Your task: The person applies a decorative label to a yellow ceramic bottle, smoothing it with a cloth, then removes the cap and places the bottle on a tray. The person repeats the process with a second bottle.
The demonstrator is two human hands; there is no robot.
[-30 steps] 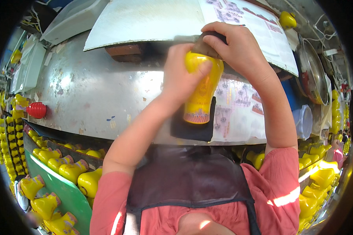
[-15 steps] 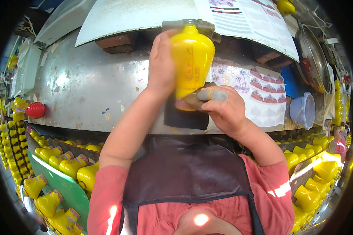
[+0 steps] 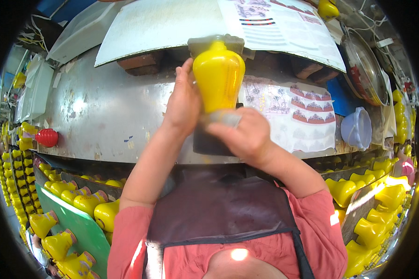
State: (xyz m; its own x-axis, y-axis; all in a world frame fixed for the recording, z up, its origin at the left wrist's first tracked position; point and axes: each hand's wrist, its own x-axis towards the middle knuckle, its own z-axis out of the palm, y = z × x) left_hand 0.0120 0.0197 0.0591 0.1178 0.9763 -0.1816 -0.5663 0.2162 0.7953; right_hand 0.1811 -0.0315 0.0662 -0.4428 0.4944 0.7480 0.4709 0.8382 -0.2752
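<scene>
1. My left hand (image 3: 184,104) grips the yellow bottle (image 3: 219,79) upright above the metal table (image 3: 97,116).
2. My right hand (image 3: 242,135) is closed around its base.
3. Sticker sheet (image 3: 302,111) lies just right; bare metal opens leftward toward the red bottle (image 3: 46,137).

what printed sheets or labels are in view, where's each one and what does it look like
Large white printed sheet: top right, on the raised grey board, with small pictures and dark stripes.
Sheet of arched red-and-white stickers: flat on the metal table, right of the yellow plastic bottle that both hands hold.
</scene>
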